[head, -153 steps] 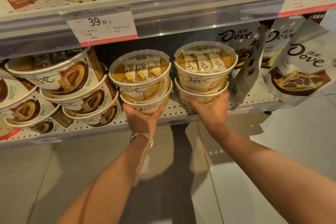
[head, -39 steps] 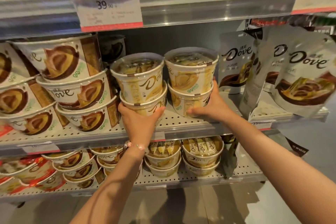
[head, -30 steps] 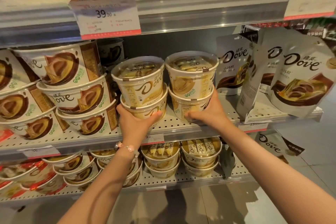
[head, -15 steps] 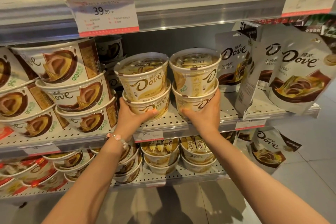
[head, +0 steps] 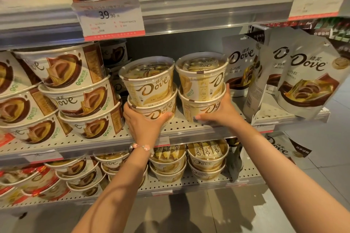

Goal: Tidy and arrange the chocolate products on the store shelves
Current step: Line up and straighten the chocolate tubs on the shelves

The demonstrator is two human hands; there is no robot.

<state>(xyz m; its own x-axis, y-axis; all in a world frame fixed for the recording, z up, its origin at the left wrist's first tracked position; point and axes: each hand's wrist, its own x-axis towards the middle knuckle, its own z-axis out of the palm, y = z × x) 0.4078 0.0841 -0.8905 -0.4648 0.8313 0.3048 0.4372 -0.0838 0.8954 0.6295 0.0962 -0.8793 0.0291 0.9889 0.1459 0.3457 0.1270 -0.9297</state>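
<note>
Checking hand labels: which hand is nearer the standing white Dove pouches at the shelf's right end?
Right. The right hand holds the right cream tub stack beside the pouches; the left hand grips the left stack, farther away.

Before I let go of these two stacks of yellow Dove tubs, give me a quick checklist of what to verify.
1. Left hand grips the bottom tub of the left stack: ok.
2. Right hand grips the bottom tub of the right stack: ok.
3. Both stacks are over the perforated shelf, not past its front edge: ok.
4. Bottom tubs sit flat on the shelf: cannot tell, the hands hide their bases.
5. Dove logos face front: left stack ok; right stack not ok, its logos are turned to the right.
6. Right stack stands apart from the Dove pouches: ok.
</note>
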